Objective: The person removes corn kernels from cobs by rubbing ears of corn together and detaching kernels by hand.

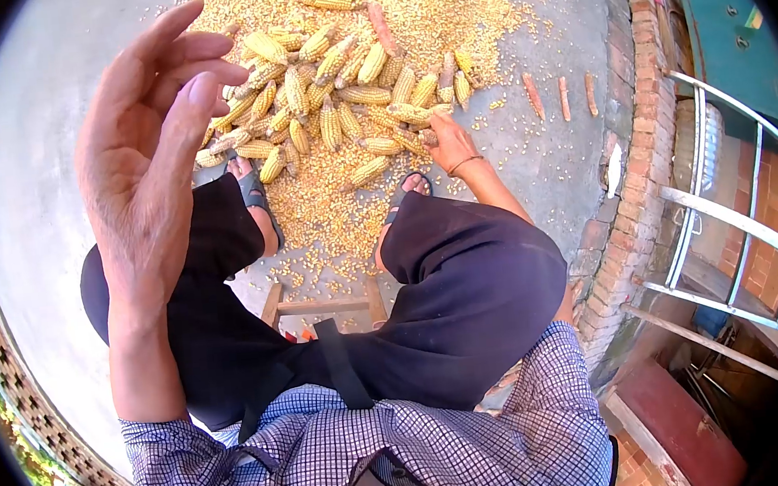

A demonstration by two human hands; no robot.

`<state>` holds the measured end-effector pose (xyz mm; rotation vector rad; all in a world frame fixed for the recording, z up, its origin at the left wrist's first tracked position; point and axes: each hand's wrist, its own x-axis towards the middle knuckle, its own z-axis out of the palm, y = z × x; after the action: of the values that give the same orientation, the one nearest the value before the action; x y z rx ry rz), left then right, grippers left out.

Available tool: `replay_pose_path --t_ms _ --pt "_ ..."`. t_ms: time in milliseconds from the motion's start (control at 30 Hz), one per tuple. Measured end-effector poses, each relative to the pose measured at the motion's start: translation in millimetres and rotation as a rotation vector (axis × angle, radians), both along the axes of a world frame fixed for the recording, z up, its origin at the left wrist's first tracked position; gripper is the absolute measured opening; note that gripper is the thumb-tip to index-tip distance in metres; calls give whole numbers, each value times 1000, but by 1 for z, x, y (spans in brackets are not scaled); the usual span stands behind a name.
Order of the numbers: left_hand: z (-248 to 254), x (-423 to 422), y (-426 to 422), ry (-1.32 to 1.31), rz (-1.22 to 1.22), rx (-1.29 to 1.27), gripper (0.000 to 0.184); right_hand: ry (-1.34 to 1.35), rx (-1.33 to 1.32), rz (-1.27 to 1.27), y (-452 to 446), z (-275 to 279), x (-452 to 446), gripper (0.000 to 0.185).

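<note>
A heap of dried yellow corn cobs (328,126) lies in front of me on a spread of loose kernels (330,206). My left hand (144,144) is raised near the camera, its fingers curved and apart with nothing in them. At the right edge of the heap, my right hand (451,143) has its fingers closed on the end of a corn cob (409,112). The fingertips are partly hidden there. Among the cobs stands out a reddish, stripped cob (380,29).
Several bare red cobs (533,96) lie on the concrete floor (552,150) to the right. A brick edging (643,128) and a metal rail frame (729,213) stand farther right. A wooden stool (325,305) is under me, and my sandaled feet flank the kernels.
</note>
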<state>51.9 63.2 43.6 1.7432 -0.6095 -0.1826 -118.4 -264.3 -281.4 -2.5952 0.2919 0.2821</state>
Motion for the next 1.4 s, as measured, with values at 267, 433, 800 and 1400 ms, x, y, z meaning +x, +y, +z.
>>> replay_pose_path --t_ms 267,433,800,1400 --pt "10 -5 -4 42 46 44 42 88 39 -42 7 -31 26 77" --pt "13 -6 -4 69 56 57 43 164 -46 -112 23 -37 33 65" --pt "7 -4 -9 122 5 4 43 -17 762 -469 11 -44 25 46" --pt "19 -10 -16 802 -396 -676 38 -217 1033 -111 149 395 90 47"
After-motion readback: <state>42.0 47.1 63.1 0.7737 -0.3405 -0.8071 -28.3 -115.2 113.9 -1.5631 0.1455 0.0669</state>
